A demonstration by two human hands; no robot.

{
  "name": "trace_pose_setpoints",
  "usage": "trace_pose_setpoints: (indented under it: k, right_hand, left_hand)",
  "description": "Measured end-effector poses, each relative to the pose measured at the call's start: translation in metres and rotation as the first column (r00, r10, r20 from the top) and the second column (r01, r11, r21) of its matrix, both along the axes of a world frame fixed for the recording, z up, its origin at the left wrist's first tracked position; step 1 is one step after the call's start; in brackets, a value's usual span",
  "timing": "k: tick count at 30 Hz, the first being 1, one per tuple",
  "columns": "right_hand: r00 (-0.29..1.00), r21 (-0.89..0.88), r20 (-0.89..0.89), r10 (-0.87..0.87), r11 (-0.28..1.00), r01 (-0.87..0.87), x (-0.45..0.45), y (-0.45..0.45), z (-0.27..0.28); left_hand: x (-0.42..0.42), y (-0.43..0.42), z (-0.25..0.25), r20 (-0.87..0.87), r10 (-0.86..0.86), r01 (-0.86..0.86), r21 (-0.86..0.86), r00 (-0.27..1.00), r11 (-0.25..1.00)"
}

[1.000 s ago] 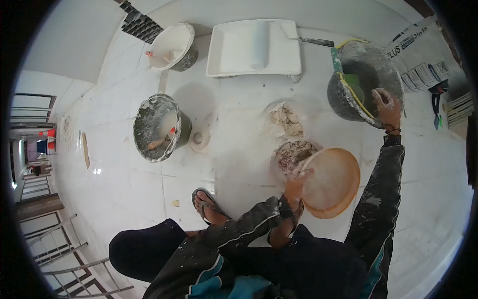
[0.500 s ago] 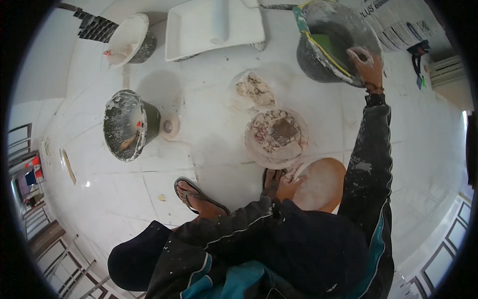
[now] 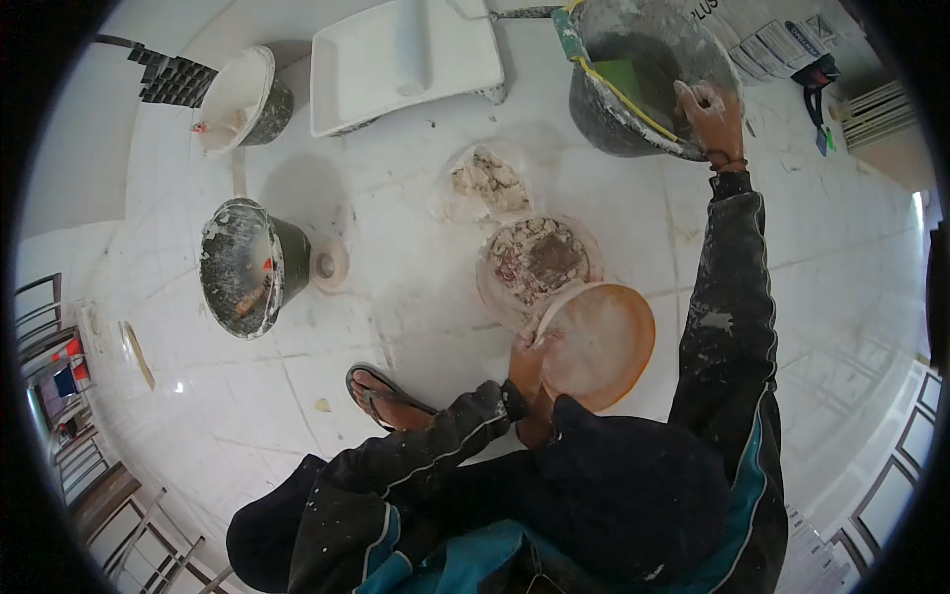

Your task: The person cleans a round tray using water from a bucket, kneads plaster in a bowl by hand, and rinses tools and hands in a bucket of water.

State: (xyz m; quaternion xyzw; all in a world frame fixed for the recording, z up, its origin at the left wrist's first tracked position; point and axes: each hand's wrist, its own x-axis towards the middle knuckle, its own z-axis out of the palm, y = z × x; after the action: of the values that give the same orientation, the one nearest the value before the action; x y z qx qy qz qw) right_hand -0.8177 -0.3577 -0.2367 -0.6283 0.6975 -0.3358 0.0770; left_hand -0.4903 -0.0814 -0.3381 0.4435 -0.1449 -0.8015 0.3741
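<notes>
My left hand [image 3: 531,354] is closed on the near left rim of an orange round basin [image 3: 641,342]. The basin is tilted, with a hazy whitish bottom, and its far edge overlaps a pale bowl [image 3: 492,287] of crumbly lumps. Over the near rim of a large dark bucket [image 3: 614,134] reaches my right hand [image 3: 714,117], its powdery fingers curled together. Whatever those fingers hold, if anything, cannot be made out. Something green [image 3: 620,79] is inside that bucket, and a yellow strip [image 3: 633,99] runs along its left side.
Beyond the bowl lies a clear bag [image 3: 490,183] of crumbly material. A white paint tray [image 3: 351,74] with a roller stands at the back. To the left are a splattered bucket [image 3: 292,257] and a smaller white-lined bucket [image 3: 267,109]. My sandalled foot [image 3: 391,401] is on the tiles.
My left hand has lifted the orange basin and brought it forward and left, up to the bowl's near edge. My right hand stays at the large bucket. The view has shifted slightly.
</notes>
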Motion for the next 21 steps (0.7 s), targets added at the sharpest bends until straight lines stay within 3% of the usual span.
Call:
trace_pose_setpoints:
  k: [4, 6, 7, 8, 10, 12, 13, 15, 17, 18, 19, 20, 21]
  right_hand:
    - [0.998, 0.057, 0.050, -0.045, 0.997, 0.042, 0.000, -0.001, 0.002]
    - [0.996, 0.030, 0.057, -0.074, 0.997, 0.072, 0.004, 0.001, 0.003]
    - [0.995, 0.002, 0.064, -0.072, 0.997, 0.072, 0.002, -0.001, -0.005]
    - [0.987, -0.025, 0.116, -0.115, 0.993, 0.119, -0.005, -0.003, -0.017]
    - [0.973, -0.084, 0.175, -0.149, 0.983, 0.165, -0.011, -0.009, -0.027]
    - [0.997, -0.241, 0.046, 0.055, 0.970, -0.043, -0.011, -0.007, -0.023]
    - [0.993, -0.294, -0.008, 0.117, 0.949, -0.114, -0.009, -0.006, -0.019]
    - [0.993, -0.088, 0.114, -0.039, 0.995, 0.049, 0.000, -0.002, -0.013]
    - [0.987, -0.059, 0.155, -0.028, 0.998, 0.037, 0.006, 0.001, -0.003]
    - [0.980, -0.010, 0.195, -0.023, 1.000, 0.026, 0.007, 0.003, 0.000]
    - [0.980, -0.026, 0.197, -0.024, 0.999, 0.029, 0.006, 0.005, 0.001]
    - [0.998, -0.079, 0.065, -0.001, 0.997, 0.006, 0.005, 0.005, 0.000]
    - [0.997, -0.130, -0.068, 0.021, 0.991, -0.030, 0.005, 0.003, -0.003]
  left_hand:
    - [0.010, -0.035, 0.010, 0.066, 0.009, -0.004, -0.077, 0.998, 0.997]
    - [0.012, -0.053, 0.026, -0.089, 0.118, -0.124, -0.073, 0.989, 0.990]
    - [0.015, -0.055, 0.020, -0.087, 0.114, -0.123, -0.102, 0.990, 0.987]
    - [0.018, -0.052, 0.007, 0.092, 0.085, -0.064, -0.209, 0.992, 0.976]
    - [0.019, -0.072, 0.024, 0.267, 0.087, 0.009, -0.336, 0.960, 0.942]
    - [0.020, -0.091, 0.054, -0.036, 0.189, -0.192, -0.151, 0.981, 0.970]
    - [0.024, -0.098, 0.056, -0.044, 0.186, -0.190, -0.177, 0.982, 0.966]
    - [0.036, -0.107, 0.056, -0.109, 0.238, -0.251, -0.129, 0.965, 0.959]
    - [0.058, -0.121, 0.054, -0.071, 0.202, -0.211, -0.175, 0.977, 0.962]
    - [0.069, -0.132, 0.056, 0.098, 0.113, -0.068, -0.378, 0.989, 0.923]
    - [0.077, -0.141, 0.063, 0.188, 0.080, 0.018, -0.469, 0.979, 0.883]
    - [0.085, -0.150, 0.070, 0.279, 0.066, 0.102, -0.548, 0.958, 0.830]
    - [0.090, -0.159, 0.089, 0.166, 0.090, -0.015, -0.406, 0.982, 0.914]
